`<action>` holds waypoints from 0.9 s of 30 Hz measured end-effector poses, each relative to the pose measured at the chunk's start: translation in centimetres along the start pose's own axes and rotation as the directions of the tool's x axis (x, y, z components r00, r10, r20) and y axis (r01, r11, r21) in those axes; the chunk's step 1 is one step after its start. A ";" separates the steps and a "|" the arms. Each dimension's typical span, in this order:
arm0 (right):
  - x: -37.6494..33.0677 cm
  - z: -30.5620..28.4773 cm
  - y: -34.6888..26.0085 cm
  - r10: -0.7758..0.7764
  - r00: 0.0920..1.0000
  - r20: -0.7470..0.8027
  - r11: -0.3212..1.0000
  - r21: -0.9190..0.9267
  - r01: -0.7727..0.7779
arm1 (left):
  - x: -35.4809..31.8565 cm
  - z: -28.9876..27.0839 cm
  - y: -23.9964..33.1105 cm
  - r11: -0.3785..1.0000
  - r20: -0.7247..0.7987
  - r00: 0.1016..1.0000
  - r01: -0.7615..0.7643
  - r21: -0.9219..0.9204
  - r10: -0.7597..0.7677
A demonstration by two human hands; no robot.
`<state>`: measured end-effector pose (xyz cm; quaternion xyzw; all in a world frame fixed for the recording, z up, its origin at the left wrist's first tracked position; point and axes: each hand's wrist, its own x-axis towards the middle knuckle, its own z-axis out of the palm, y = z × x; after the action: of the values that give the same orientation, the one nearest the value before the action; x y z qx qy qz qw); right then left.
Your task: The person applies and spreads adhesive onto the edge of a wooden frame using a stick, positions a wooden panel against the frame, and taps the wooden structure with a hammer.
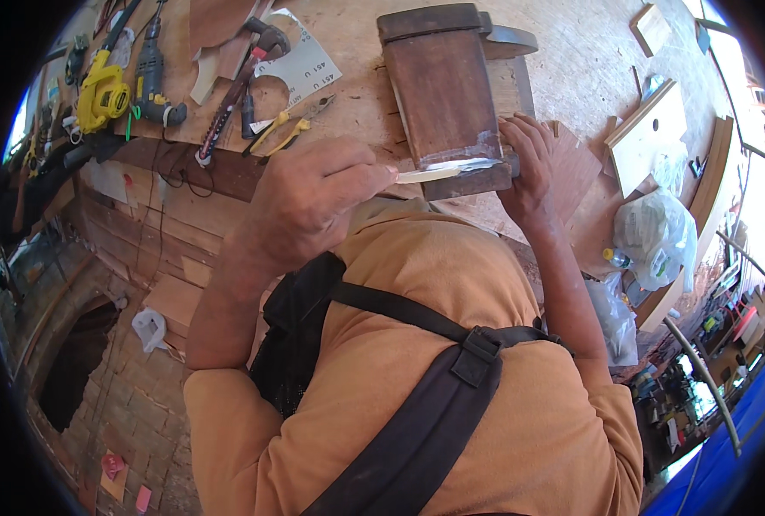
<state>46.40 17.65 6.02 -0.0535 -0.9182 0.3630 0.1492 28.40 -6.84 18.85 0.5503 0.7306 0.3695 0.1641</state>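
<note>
I see the counter (572,52) filling the upper view, its wood bare and pale; on it, near the front edge, lies the dark board (443,90), long side running away from me. My left hand (309,202) is clenched on a pale stick (430,175), its tip laid across the board's near end, where a wet, shiny smear shows. My right hand (529,168) clasps the board's near right corner, fingers curled over the edge. Left on the counter lie a yellow tool (101,90), a grey drill (152,77), a hammer (241,73) and yellow-handled pliers (290,127); a white bag (657,236) sits far right.
</note>
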 end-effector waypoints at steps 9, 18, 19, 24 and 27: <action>0.2 -0.1 -0.4 -0.007 1.000 -0.025 0.999 -0.041 0.006 | -2.7 1.3 -4.4 0.988 -0.071 0.998 -0.008 -0.153 -0.003; -0.1 0.1 -0.1 -0.023 0.998 -0.054 0.996 -0.089 0.018 | -3.1 5.5 -6.2 0.958 -0.234 0.971 -0.027 -0.286 -0.043; -0.1 0.2 -0.1 -0.042 0.997 -0.062 0.996 -0.080 0.037 | -3.0 6.1 -6.5 0.957 -0.238 0.970 -0.023 -0.290 -0.049; -0.3 0.0 -0.1 -0.022 0.999 -0.034 0.995 -0.096 0.018 | -2.9 8.5 -7.1 0.930 -0.287 0.950 0.010 -0.368 -0.124; -0.3 -0.2 -0.1 -0.018 1.000 -0.014 0.992 -0.123 0.016 | -2.7 8.9 -7.1 0.930 -0.328 0.932 0.021 -0.367 -0.151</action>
<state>46.70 17.66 6.13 -0.0574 -0.9381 0.3039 0.1559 30.22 -7.00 7.32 0.4034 0.6924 0.5805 0.1446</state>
